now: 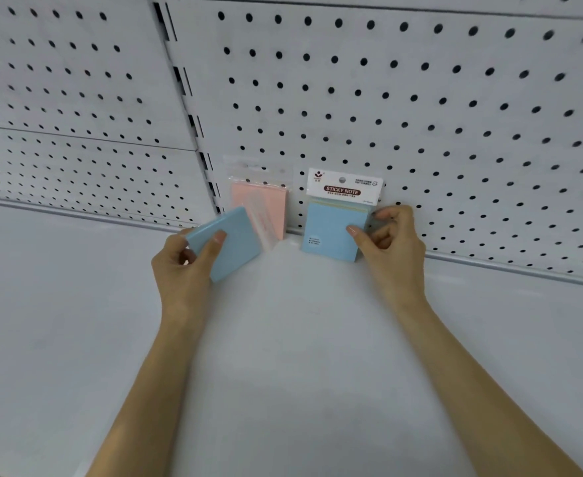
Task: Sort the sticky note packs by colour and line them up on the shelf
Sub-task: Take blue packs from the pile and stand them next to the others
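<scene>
Right hand is pinching upright blue pack steady at shelf back edge; left hand is gripping second pack, seemingly next.

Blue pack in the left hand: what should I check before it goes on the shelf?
1. Left hand grips held blue pack: ok.
2. Held blue pack upright: not ok, tilted.
3. Right hand pinches standing blue pack, upright against pegboard: ok.
4. Pink pack stands apart from standing blue pack: ok.
5. Gap between them fits another pack: cannot tell.
</scene>
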Demonstrator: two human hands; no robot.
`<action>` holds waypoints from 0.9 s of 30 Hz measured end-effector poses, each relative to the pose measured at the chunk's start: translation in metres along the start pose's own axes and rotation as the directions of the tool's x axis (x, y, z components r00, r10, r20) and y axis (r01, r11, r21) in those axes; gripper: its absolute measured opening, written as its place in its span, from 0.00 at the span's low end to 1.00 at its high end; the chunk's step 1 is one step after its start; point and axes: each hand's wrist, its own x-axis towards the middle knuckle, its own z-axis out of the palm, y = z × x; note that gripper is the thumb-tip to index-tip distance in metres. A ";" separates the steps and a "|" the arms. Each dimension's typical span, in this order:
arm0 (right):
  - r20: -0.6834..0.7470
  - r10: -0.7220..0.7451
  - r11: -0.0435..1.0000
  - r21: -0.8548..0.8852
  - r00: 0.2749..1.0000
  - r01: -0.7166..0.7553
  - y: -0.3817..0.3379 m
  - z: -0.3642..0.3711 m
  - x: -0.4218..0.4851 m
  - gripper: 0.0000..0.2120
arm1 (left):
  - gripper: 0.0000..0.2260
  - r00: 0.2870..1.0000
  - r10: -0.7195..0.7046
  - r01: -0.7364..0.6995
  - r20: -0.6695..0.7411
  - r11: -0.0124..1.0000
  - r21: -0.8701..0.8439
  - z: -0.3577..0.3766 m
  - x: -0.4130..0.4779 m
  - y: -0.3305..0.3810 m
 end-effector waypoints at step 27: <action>0.129 0.063 0.982 0.168 0.990 -0.085 -0.002 -0.012 -0.034 0.06 | 0.03 0.796 -0.055 0.147 0.602 0.984 -0.104 0.077 -0.035 0.006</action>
